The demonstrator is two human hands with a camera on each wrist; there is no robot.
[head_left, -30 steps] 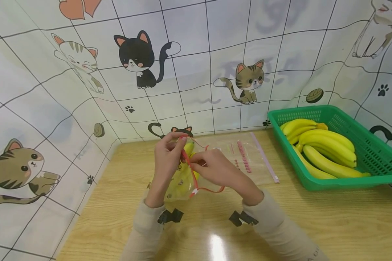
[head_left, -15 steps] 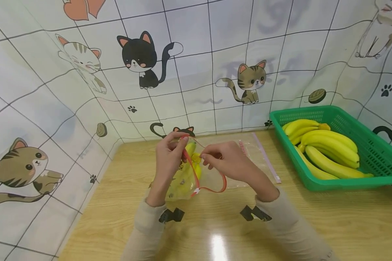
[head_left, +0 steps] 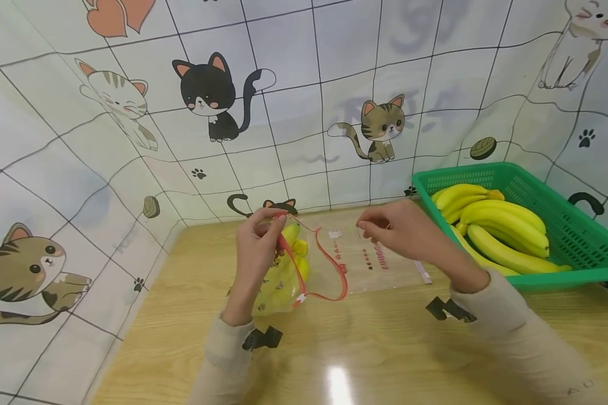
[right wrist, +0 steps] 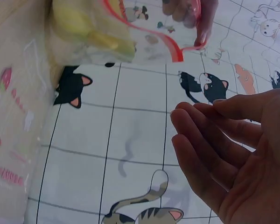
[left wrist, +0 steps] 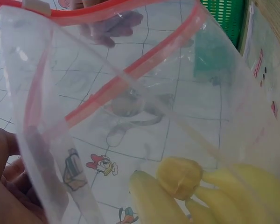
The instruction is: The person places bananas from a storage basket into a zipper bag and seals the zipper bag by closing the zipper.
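Note:
My left hand point(head_left: 257, 239) pinches the red-edged rim of a clear zip bag point(head_left: 278, 292) between thumb and fingers. The bag's mouth gapes toward the right, its red zip strip point(left wrist: 130, 74) bowed outward, with a white slider point(head_left: 301, 298) at the near corner. Inside lie bananas point(left wrist: 177, 186), their joined stem end toward the opening. To the right, my right hand point(head_left: 400, 228) hovers over a second clear bag point(head_left: 354, 270) with a lilac zip, lying flat. In the right wrist view its fingers point(right wrist: 200, 140) are loosely bent and hold nothing.
A green plastic basket point(head_left: 582, 264) with several bananas point(head_left: 506, 225) stands at the right against the wall. Both bags are on a wooden table point(head_left: 375, 349). Behind hangs a white sheet point(head_left: 304, 112) printed with cats and grid lines.
My right hand has withdrawn from the bag's mouth and moved right toward the green basket. My left hand keeps its pinch on the bag's rim.

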